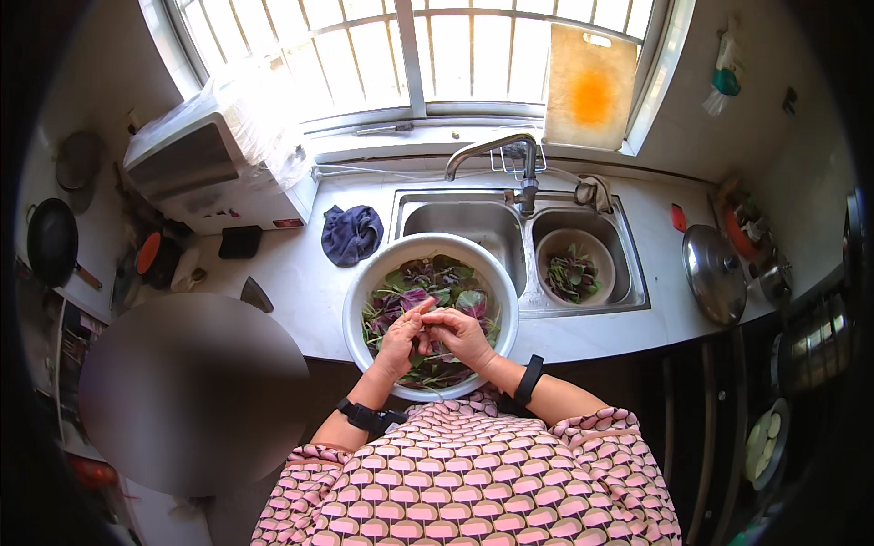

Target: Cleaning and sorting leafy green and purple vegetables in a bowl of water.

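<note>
My left hand (403, 340) and my right hand (466, 338) meet at the fingertips above a large white basin (506, 321). Any small piece between the fingers is hidden, so I cannot tell what they hold. Purple-and-green leafy vegetables (413, 299), looking like red amaranth, fill much of the basin. The basin overlaps the counter's front edge and the left side of the sink, close to my body. A smaller round bowl (606, 263) with more of the same leaves (572, 276) sits inside the right sink compartment.
A steel double sink (464, 215) with a curved faucet (488, 145) lies ahead. Left of it are a dark crumpled cloth (351, 235) and a plastic-covered white appliance (218, 157). A pot lid (713, 273) lies to the right. A cutting board (590, 85) leans by the window.
</note>
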Available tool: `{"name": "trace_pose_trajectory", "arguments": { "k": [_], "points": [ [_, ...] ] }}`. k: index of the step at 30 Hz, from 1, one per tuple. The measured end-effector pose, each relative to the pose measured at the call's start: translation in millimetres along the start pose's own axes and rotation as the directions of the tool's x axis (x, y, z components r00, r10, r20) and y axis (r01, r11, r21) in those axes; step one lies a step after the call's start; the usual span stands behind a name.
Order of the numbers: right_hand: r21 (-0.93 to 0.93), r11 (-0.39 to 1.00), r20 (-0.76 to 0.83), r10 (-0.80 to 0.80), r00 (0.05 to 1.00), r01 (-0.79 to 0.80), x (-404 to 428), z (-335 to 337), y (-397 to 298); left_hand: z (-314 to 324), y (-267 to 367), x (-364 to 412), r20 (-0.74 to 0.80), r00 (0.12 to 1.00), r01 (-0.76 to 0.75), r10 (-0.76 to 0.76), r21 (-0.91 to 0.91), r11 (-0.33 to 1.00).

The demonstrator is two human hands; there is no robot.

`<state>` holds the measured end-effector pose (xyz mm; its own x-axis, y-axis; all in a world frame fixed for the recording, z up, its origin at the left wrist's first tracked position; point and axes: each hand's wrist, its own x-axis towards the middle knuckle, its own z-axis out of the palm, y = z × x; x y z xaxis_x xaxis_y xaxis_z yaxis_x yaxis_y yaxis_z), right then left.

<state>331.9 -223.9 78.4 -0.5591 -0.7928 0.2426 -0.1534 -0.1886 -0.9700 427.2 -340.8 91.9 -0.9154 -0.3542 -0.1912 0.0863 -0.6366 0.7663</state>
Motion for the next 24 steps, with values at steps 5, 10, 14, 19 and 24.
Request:
{"name": "trace_pose_trajectory", "arguments": {
  "k": [5,10,14,19,24],
  "points": [
    [-0.336,0.942,0.067,0.005,0.998,0.018,-0.8,-1.8,-10.9,-23.6,17.7,7.9,-0.080,0.996,-0.039,0.048,0.104,0.994],
    [-0.745,0.667,0.051,0.041,0.998,0.010,-7.0,-2.3,2.4,-35.0,57.0,19.8,-0.170,0.903,-0.287,0.394,0.444,0.849],
    [-0.800,0.573,0.416,0.321,0.851,0.175,-7.4,2.5,1.9,-44.6,54.4,38.4,-0.098,0.922,-0.236,0.376,0.628,0.742],
    [-0.921,0.321,0.020,0.604,0.797,-0.221,-3.1,2.4,-2.2,-57.3,24.3,46.2,-0.127,0.952,-0.002,0.277,0.907,0.421],
    [-0.974,0.177,-0.061,0.407,0.912,-0.144,-6.6,8.7,-20.6,-40.3,40.7,50.3,-0.170,0.892,0.034,0.419,0.949,0.314]
  ]
}}
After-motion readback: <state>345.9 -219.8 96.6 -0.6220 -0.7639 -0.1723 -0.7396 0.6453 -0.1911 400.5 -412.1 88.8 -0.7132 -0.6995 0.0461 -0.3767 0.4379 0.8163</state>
